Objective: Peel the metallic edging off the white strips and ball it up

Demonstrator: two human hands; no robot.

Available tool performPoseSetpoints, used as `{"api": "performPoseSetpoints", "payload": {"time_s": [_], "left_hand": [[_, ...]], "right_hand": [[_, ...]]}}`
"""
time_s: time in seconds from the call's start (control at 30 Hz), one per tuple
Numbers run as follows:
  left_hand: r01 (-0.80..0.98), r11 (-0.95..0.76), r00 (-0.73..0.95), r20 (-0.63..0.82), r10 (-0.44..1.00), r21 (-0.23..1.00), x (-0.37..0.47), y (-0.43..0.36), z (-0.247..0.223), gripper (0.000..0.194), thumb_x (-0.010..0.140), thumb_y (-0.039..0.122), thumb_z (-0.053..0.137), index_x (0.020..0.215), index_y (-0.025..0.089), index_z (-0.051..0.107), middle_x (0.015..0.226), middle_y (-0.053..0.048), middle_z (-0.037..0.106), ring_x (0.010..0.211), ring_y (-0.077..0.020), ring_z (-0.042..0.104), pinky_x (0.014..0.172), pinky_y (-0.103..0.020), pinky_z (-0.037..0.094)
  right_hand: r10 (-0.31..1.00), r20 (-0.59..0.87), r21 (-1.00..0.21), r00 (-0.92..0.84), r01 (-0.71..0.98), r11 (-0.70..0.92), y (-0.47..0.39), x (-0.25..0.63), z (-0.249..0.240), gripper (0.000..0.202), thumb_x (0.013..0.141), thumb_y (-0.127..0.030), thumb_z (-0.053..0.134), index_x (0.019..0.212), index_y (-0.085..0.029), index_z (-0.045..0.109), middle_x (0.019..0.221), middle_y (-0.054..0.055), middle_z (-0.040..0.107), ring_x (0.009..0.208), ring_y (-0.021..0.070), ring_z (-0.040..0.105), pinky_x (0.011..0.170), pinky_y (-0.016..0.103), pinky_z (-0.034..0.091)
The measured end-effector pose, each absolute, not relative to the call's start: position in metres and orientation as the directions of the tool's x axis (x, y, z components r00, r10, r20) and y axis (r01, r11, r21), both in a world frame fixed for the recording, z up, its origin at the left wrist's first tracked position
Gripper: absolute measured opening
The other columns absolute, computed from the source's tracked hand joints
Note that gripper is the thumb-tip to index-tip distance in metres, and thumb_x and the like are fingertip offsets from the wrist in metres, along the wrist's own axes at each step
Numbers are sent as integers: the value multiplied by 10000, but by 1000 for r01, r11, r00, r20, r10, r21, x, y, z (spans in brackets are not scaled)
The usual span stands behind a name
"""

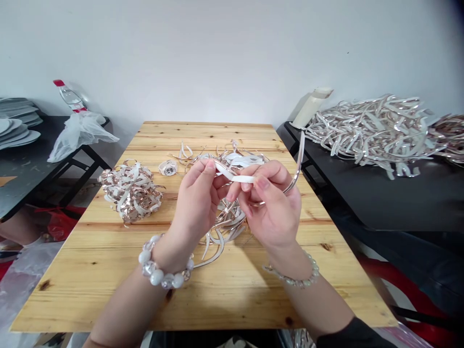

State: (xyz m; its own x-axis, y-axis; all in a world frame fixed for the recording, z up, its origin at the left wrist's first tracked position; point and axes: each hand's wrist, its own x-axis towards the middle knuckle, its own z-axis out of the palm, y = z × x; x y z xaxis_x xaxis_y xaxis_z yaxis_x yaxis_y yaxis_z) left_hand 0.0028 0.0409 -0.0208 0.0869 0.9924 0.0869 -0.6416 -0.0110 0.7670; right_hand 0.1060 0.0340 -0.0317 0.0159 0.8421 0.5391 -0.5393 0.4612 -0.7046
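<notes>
Between my two hands, above the middle of the table, is a narrow strip (243, 179), white on one face and shiny metallic on the other. My left hand (198, 193) pinches one end of it between thumb and fingers. The thumb and fingers of my right hand (274, 203) close on it further along, and a long tail curves up past that hand on the right. Below and behind both hands lies a loose heap of similar strips (228, 220), partly hidden by them. A tangled pile of curled metallic and white strips (132, 191) sits to the left.
A watch (167, 167) rests on the wooden table (90, 263). On the black right-hand table (362, 193) are a large strip heap (380, 130) and a cream cylinder (312, 107). At left stand a bottle (70, 96), a plastic bag (81, 133) and stacked grey pieces (18, 121).
</notes>
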Motion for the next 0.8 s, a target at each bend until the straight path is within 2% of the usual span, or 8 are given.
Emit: {"api": "performPoseSetpoints", "payload": {"time_s": [0.13,0.27,0.33,0.4,0.47,0.63,0.8], "left_hand": [[-664,137,248,43,968,735,-2,44,-17,330,952,142,315,736,125,564,640,-14,591,430,-45,462,472,-151,448],[-565,22,308,187,933,825,-4,37,-17,437,965,435,370,860,135,670,695,-31,606,606,-101,572,641,-213,511],[-472,-46,339,229,913,880,-4,33,-19,402,917,490,471,876,156,691,717,-26,601,731,-130,608,745,-233,506],[-410,-60,370,226,901,910,-4,30,-21,292,906,419,535,914,176,697,727,-14,603,769,-126,613,780,-222,489],[-428,-27,374,205,905,903,-1,29,-22,235,923,352,526,958,189,692,738,-6,620,739,-108,615,762,-209,489],[-591,30,304,189,934,806,6,28,-22,235,938,299,487,900,160,672,835,-40,682,813,-131,660,702,-207,521],[-651,75,263,131,956,755,6,27,-15,220,936,256,470,859,142,641,865,-66,712,873,-164,692,772,-266,563]], "right_hand": [[841,540,-691,-46,-595,411,36,109,-29,133,855,-208,588,724,-196,565,650,-26,581,471,80,582,284,135,292],[855,519,-717,6,-541,439,38,112,-25,143,850,-208,577,714,-201,531,594,-31,569,481,103,606,290,146,284],[853,521,-728,18,-512,455,38,115,-23,159,843,-224,578,700,-202,513,581,-32,565,448,100,585,286,155,285],[850,526,-728,4,-514,453,39,117,-21,164,837,-231,580,695,-205,503,567,-36,562,408,97,561,273,159,282],[850,527,-720,-8,-536,441,38,120,-19,158,829,-216,578,690,-206,503,552,-37,563,377,99,547,250,156,260],[859,512,-682,-2,-610,404,37,124,-15,156,818,-160,561,672,-198,523,556,-40,587,311,75,500,227,150,257],[887,453,-667,-94,-696,266,40,131,-14,165,794,-218,590,647,-196,518,532,-64,532,317,50,446,242,159,228]]}}
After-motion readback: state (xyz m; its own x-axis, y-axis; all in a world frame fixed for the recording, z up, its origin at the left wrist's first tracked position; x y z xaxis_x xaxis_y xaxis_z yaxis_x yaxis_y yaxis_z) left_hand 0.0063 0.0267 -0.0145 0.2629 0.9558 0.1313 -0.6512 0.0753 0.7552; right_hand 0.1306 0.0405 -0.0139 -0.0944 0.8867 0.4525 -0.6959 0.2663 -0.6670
